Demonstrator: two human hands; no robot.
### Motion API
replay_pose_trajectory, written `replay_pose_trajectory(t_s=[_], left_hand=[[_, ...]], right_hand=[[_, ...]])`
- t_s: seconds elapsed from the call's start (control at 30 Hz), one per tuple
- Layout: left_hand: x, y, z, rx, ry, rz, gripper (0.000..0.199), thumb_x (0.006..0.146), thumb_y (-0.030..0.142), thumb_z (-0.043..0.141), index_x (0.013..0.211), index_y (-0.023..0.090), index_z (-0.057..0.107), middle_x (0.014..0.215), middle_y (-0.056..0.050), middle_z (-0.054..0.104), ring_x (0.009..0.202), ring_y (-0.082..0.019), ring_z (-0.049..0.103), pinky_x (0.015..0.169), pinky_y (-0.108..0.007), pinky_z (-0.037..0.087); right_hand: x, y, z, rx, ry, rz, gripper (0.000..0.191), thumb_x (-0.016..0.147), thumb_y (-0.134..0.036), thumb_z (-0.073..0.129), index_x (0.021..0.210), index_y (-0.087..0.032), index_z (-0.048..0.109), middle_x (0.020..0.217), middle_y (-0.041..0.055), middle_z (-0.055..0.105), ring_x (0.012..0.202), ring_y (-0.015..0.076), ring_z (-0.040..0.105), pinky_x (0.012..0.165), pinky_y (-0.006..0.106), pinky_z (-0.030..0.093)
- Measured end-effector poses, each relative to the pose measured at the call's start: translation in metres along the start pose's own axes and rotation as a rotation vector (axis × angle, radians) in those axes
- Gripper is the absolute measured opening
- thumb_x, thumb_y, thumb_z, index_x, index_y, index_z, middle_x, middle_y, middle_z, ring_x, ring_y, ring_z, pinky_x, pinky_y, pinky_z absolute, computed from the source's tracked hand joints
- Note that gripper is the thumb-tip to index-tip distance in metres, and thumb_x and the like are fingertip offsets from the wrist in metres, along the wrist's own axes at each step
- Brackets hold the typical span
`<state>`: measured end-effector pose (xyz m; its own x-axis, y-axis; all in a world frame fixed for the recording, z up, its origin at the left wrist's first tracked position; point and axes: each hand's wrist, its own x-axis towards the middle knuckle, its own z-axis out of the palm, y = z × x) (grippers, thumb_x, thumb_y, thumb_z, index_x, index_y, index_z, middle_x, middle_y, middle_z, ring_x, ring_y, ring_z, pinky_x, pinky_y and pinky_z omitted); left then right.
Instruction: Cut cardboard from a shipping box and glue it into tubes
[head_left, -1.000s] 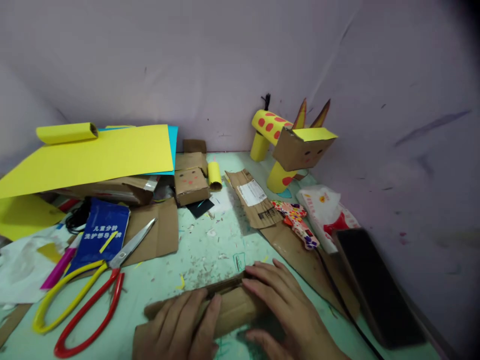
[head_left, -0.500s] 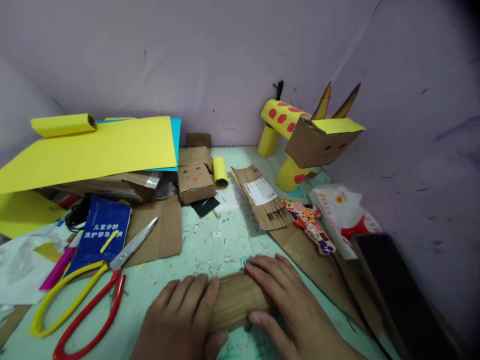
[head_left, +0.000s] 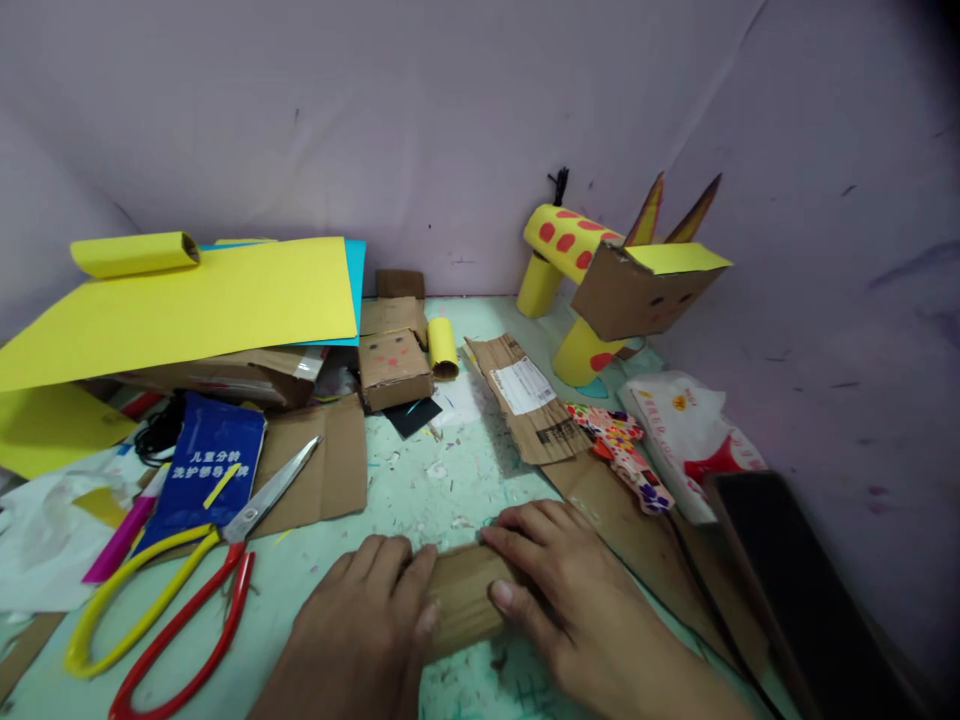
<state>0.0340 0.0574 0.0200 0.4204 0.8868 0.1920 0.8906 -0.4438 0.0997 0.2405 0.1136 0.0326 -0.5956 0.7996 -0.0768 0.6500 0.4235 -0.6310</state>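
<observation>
A small curved piece of brown cardboard (head_left: 466,603) lies between my two hands, near the front of the pale green table (head_left: 405,480). My left hand (head_left: 356,620) is wrapped over its left end, the thumb resting on the near side. Around the right end my right hand (head_left: 559,590) is closed, fingers along the far edge and thumb pressed on top. To the left lie scissors (head_left: 236,530) with yellow and red handles, their blades shut. Beyond the hands rests a torn cardboard strip (head_left: 525,400) with a white label.
A yellow spotted animal model (head_left: 574,240) with a box head stands back right. Behind sit a small cardboard box (head_left: 394,370) and a yellow tube (head_left: 442,348). Yellow sheets (head_left: 225,300) are stacked left, near a blue packet (head_left: 206,465). At right are a phone (head_left: 795,580) and a tissue pack (head_left: 686,430).
My right thumb has moved from the cardboard's near edge onto its top. My left thumb has come up against the piece, and both hands have shifted slightly.
</observation>
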Motion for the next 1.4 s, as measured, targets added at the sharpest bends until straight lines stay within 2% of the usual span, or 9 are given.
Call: replay_pose_trajectory(t_s=[0.17,0.37,0.57,0.7,0.83,1.07,1.17,1.3,1.4], left_hand=[[0.004,0.002,0.002,-0.091,-0.074,-0.088,0.033,0.089,0.018,0.035,0.113,0.018,0.058,0.093,-0.009,0.063,0.082,-0.023,0.06,0.068,-0.04,0.054],[0.002,0.001,0.005,-0.107,-0.127,-0.083,0.033,0.088,0.018,0.036,0.115,0.016,0.055,0.093,-0.011,0.061,0.082,-0.025,0.059,0.067,-0.044,0.054],[-0.006,0.015,0.001,-0.083,-0.134,-0.179,0.034,0.084,0.017,0.04,0.116,0.018,0.051,0.101,-0.012,0.059,0.083,-0.026,0.06,0.065,-0.042,0.054],[-0.011,0.027,-0.002,-0.032,-0.122,-0.223,0.035,0.081,0.014,0.042,0.113,0.021,0.051,0.105,-0.011,0.06,0.078,-0.024,0.062,0.061,-0.041,0.053],[-0.015,0.03,-0.003,-0.011,-0.1,-0.223,0.035,0.08,0.014,0.045,0.113,0.023,0.051,0.107,-0.01,0.061,0.079,-0.024,0.062,0.063,-0.04,0.052],[-0.018,0.027,0.006,0.002,0.19,-0.041,0.029,0.085,0.016,0.039,0.111,0.014,0.052,0.101,-0.013,0.066,0.082,-0.027,0.062,0.063,-0.039,0.049],[-0.018,0.024,0.007,-0.022,0.232,-0.01,0.03,0.088,0.017,0.037,0.114,0.013,0.051,0.107,-0.013,0.066,0.092,-0.028,0.061,0.074,-0.045,0.049],[-0.018,0.005,-0.012,-0.033,0.279,0.052,0.035,0.086,0.015,0.046,0.121,0.013,0.048,0.12,-0.015,0.058,0.11,-0.029,0.053,0.096,-0.054,0.038],[-0.022,-0.015,-0.032,0.006,0.454,-0.07,0.035,0.083,0.007,0.05,0.118,0.015,0.05,0.114,-0.013,0.059,0.109,-0.025,0.053,0.098,-0.05,0.04]], right_hand=[[0.007,-0.008,0.002,-0.048,-0.09,-0.086,0.034,0.086,-0.016,0.042,0.114,-0.014,0.061,0.109,0.0115,0.063,0.098,0.0269,0.052,0.089,0.047,0.041],[0.007,-0.014,0.006,-0.184,-0.127,-0.125,0.048,0.069,-0.016,0.057,0.117,-0.009,0.059,0.106,0.015,0.062,0.097,0.0289,0.053,0.096,0.05,0.037],[-0.003,-0.016,0.007,-0.204,-0.137,-0.124,0.066,0.061,-0.013,0.061,0.127,-0.006,0.053,0.111,0.0169,0.058,0.103,0.0322,0.05,0.103,0.055,0.029],[-0.011,-0.021,0.001,-0.189,-0.122,-0.082,0.054,0.063,-0.009,0.059,0.116,-0.012,0.059,0.111,0.015,0.058,0.101,0.0313,0.051,0.09,0.049,0.043],[-0.016,-0.025,-0.003,-0.151,-0.101,-0.146,0.044,0.069,-0.008,0.054,0.113,-0.012,0.06,0.121,0.0149,0.058,0.107,0.029,0.052,0.095,0.046,0.041],[-0.014,-0.018,0.014,-0.203,-0.089,-0.25,0.051,0.077,-0.028,0.064,0.124,-0.01,0.054,0.114,0.0141,0.066,0.098,0.0296,0.058,0.087,0.047,0.044],[-0.013,-0.015,0.021,-0.255,-0.04,-0.291,0.046,0.079,-0.026,0.063,0.121,-0.009,0.056,0.111,0.0146,0.067,0.092,0.0289,0.06,0.081,0.045,0.046],[-0.01,-0.005,0.024,-0.365,0.111,-0.326,0.046,0.079,-0.022,0.063,0.121,-0.006,0.055,0.109,0.0169,0.068,0.09,0.0298,0.062,0.077,0.044,0.046],[-0.006,0.005,0.024,-0.439,0.237,-0.352,0.045,0.082,-0.023,0.064,0.122,-0.006,0.054,0.111,0.0172,0.068,0.092,0.0296,0.062,0.078,0.042,0.043]])
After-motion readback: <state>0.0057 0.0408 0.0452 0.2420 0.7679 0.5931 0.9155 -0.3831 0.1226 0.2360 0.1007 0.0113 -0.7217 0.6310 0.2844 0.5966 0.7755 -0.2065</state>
